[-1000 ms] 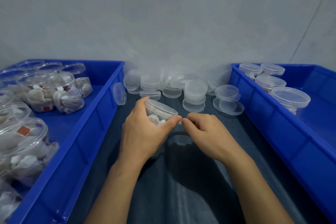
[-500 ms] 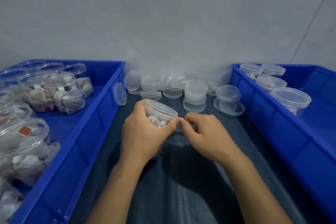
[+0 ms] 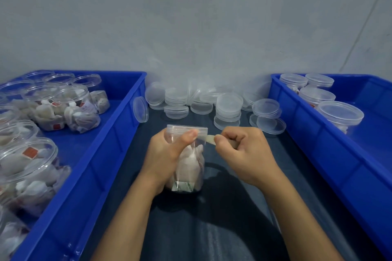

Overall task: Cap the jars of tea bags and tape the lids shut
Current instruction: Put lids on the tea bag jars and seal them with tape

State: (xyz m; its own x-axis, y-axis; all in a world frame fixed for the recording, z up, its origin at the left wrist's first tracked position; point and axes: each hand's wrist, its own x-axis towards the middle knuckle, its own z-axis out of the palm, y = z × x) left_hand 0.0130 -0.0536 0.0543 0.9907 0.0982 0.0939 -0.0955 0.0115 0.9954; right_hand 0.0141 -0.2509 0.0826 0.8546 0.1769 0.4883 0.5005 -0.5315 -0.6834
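Two blue bins flank a dark work surface [image 3: 212, 229] set against a grey wall; the left bin [image 3: 101, 167] holds open jars [image 3: 27, 167] stuffed with tea bags, none with a lid, and the right bin [image 3: 331, 167] holds capped jars [image 3: 340, 113]; between the bins, at the back by the wall, loose clear lids [image 3: 229, 104] sit in short stacks, with one lid [image 3: 140, 109] leaning on edge against the left bin's wall; in the middle of the surface stands a capped jar [image 3: 188, 161] of tea bags, upright, its base on the surface; the left hand [image 3: 167, 154] wraps round the jar's side, thumb pressed up at the lid's rim; the right hand [image 3: 239, 152] is just beside the jar, fingers curled, thumb and forefinger pinching a short strip of tape [image 3: 209, 139] that runs from the lid's edge to the fingertips.
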